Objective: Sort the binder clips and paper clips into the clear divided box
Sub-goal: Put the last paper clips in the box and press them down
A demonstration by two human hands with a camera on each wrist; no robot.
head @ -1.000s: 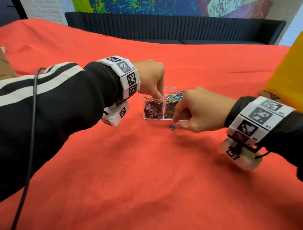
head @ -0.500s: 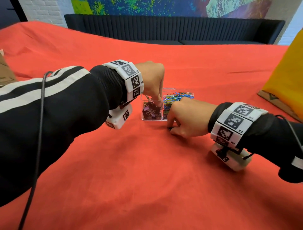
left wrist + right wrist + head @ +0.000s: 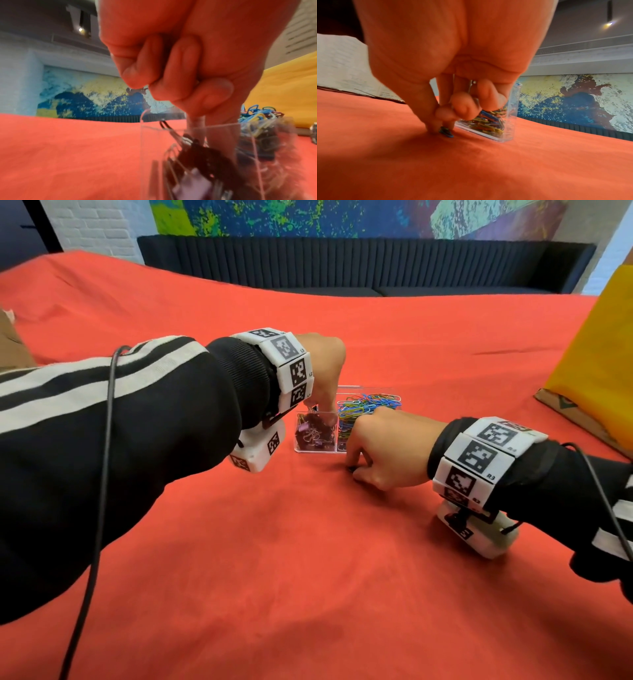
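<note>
The right hand [image 3: 380, 453] is bent down onto the red cloth [image 3: 308, 559] at the box's 6 o'clock side, thumb and forefinger tips [image 3: 435, 125] closing on a small blue paper clip [image 3: 446, 132] that lies flat on the fabric, just beside the near wall of the clear divided box [image 3: 511, 119]. The other fingers are curled, and a thin metal piece shows between them, though I cannot tell what it is. The pinch looks only partly made, with the clip lying on the cloth.

To do this well, I would roll a fingertip under 1 wire edge so the clip tips up, rather than pressing it into the soft cloth, which gives way and hides it. Then lift straight and carry toward 12 o'clock, over the wall, into the right compartment with the coloured paper clips [image 3: 363, 405].

The left hand [image 3: 322, 368] sits at the box's 10 o'clock, 3 fingers folded and 2 reaching down into the left compartment among the binder clips [image 3: 313, 433]; whether they grip 1 I cannot tell. Kept there, it should stop the light box sliding if the right hand knocks it.
</note>
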